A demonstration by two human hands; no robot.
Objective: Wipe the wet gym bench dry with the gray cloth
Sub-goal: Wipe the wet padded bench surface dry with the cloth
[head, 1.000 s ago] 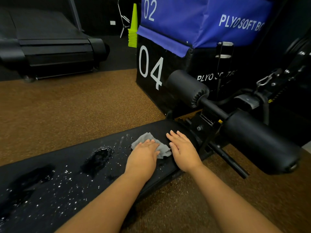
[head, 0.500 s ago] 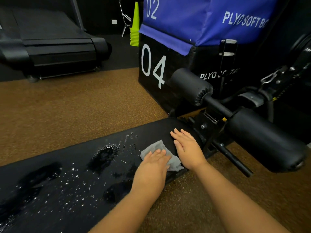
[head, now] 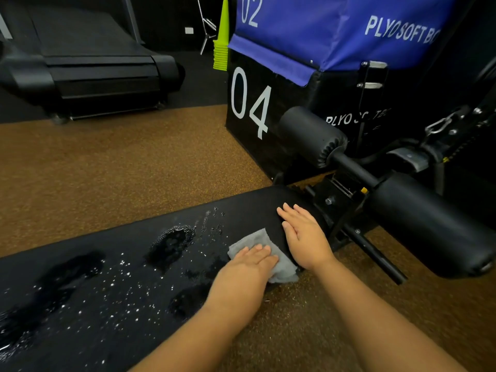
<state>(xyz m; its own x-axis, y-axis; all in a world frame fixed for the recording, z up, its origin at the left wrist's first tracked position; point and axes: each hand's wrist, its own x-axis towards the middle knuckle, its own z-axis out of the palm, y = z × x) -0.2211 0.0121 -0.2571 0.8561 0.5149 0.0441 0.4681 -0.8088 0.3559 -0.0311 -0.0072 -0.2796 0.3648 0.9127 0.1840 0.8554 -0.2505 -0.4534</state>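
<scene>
At inspection the left hand [head: 245,267] lay flat on the gray cloth [head: 261,241], fingers straight and close together, pressing it to the bench [head: 107,264] at the near edge of its right-hand end; one corner of the cloth overhung that edge above the floor [head: 120,170]. The right hand [head: 304,234] rested just beside it on the dry end of the pad, palm down, fingers straight and slightly spread, holding nothing. Risks noted: the overhanging cloth could slide off the edge if the stroke ran further toward the person; a small, bunched cloth would likely saturate and smear water instead of lifting it; water pushed sideways could run onto the floor; the bracing palm could slip if the wet patch reached it. Count: one cloth, one bench, two hands, about four larger dark wet patches with many scattered droplets to their left, two padded rollers [head: 429,224] on one bar, two stacked boxes [head: 295,28], one stack of cones [head: 222,47], one treadmill [head: 94,68]. Most of the wet area appeared untouched
</scene>
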